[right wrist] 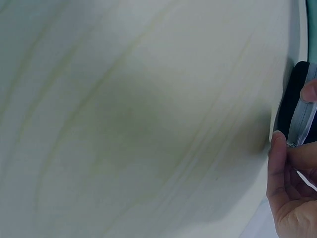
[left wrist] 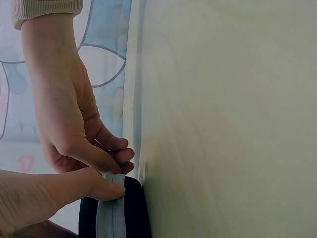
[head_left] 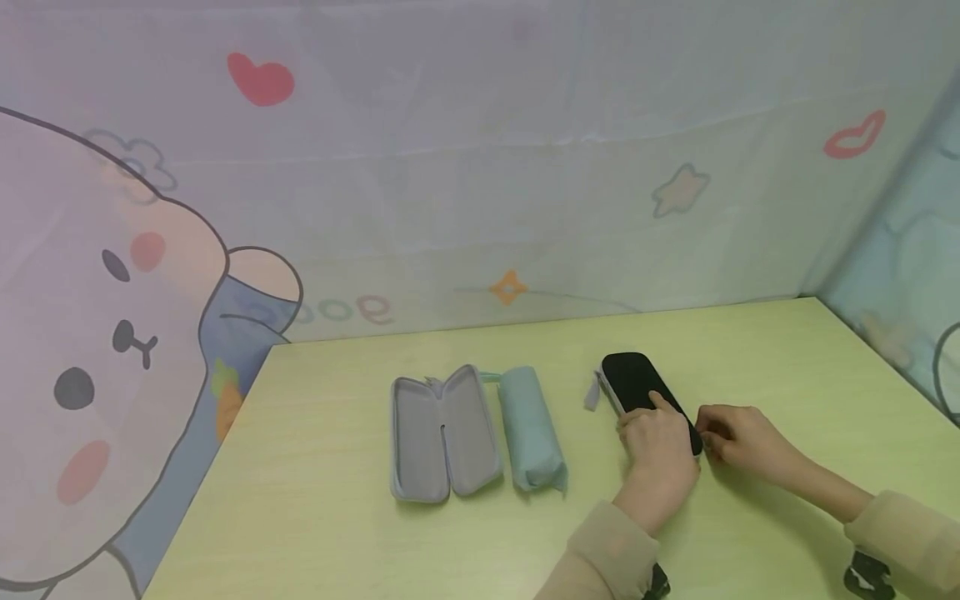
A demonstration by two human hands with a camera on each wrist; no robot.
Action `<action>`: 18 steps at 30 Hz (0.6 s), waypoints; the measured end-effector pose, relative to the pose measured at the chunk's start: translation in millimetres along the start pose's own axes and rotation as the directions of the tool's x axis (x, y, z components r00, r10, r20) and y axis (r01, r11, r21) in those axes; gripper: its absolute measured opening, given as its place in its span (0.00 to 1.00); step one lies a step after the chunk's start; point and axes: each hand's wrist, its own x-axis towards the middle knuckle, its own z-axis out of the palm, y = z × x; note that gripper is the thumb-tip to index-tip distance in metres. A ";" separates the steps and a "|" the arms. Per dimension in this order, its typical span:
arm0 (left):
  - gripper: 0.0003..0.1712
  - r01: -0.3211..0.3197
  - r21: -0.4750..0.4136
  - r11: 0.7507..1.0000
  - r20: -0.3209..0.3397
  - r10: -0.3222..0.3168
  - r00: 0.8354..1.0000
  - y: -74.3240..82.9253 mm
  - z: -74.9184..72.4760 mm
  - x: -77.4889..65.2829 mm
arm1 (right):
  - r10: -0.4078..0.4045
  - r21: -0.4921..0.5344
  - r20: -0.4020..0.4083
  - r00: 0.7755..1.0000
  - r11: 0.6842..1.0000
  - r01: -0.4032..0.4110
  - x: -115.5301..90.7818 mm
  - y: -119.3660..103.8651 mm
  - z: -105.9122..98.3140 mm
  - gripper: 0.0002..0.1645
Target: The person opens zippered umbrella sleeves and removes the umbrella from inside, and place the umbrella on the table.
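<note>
On the right part of the table lies a black zip case (head_left: 633,375) with a grey zipper band (left wrist: 111,218) along its side and a grey tab (head_left: 592,394) at its far left. My left hand (head_left: 660,442) holds the case, fingers over the top and thumb against the zipper side. At the near right corner, my right hand (head_left: 742,437) pinches the zipper's end between thumb and finger. A small metallic bit (right wrist: 292,145) shows beside those fingertips; the zipper pull itself is mostly hidden. The case looks zipped where its side is visible.
Left of the black case lies a mint-green soft pouch (head_left: 532,429). Beside that, a grey case (head_left: 420,442) is spread open, its two halves facing up. A printed cloth (head_left: 465,200) hangs behind the light yellow table (head_left: 315,467).
</note>
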 end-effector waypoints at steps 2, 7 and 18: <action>0.46 0.008 0.003 1.000 0.005 -0.008 1.000 1.3 -0.4 -0.6 | 0.003 -0.003 -0.004 1.000 1.000 -0.003 -0.9 0.0 0.2 0.21; 0.41 0.027 -0.008 1.000 0.012 -0.026 1.000 4.6 -1.2 -0.1 | 0.014 0.001 -0.007 1.000 1.000 -0.014 -2.8 0.4 0.8 0.21; 0.38 0.071 -0.035 0.997 0.051 -0.069 0.996 11.6 -4.7 0.9 | 0.022 0.025 -0.008 1.000 0.999 -0.022 -6.4 0.7 -0.2 0.20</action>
